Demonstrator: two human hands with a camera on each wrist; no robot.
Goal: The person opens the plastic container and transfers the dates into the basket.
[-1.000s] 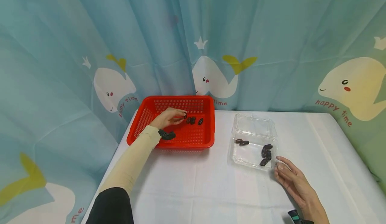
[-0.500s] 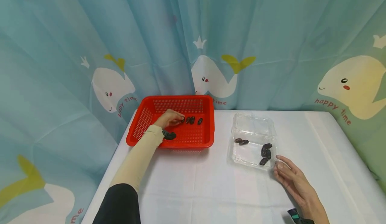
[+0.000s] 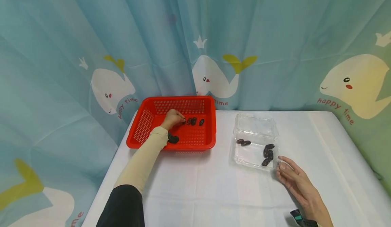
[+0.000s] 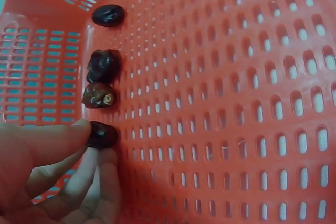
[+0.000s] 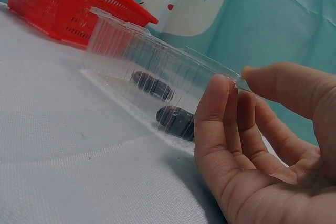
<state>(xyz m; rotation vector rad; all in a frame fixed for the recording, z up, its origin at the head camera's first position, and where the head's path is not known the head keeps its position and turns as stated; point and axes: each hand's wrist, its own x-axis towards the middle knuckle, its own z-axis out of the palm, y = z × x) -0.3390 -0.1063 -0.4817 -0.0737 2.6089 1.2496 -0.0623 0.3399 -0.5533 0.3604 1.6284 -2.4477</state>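
Observation:
In the red basket (image 3: 195, 144), my left hand (image 3: 171, 119) pinches a dark date (image 4: 103, 135) between thumb and fingers, down at the basket floor. Beside it, the left wrist view shows a brownish date (image 4: 100, 95), a darker date (image 4: 104, 65) and, farther off, another date (image 4: 108, 15), roughly in a line. My right hand (image 3: 300, 188) grips the rim of an open clear plastic box (image 3: 248, 161) at its near right corner, thumb on top and fingers against the outside. Inside the box lie two dates (image 3: 245, 143) at the left and several dates (image 3: 265, 153) at the right.
The box's hinged lid (image 3: 256, 125) leans back toward the curtain (image 3: 281, 50), which closes off the rear of the table. A white cloth (image 3: 226, 196) covers the tabletop. Basket and box stand apart, basket to the left.
My left hand has lowered the date from above the basket floor to the end of the row of dates. My right hand keeps its hold on the box rim.

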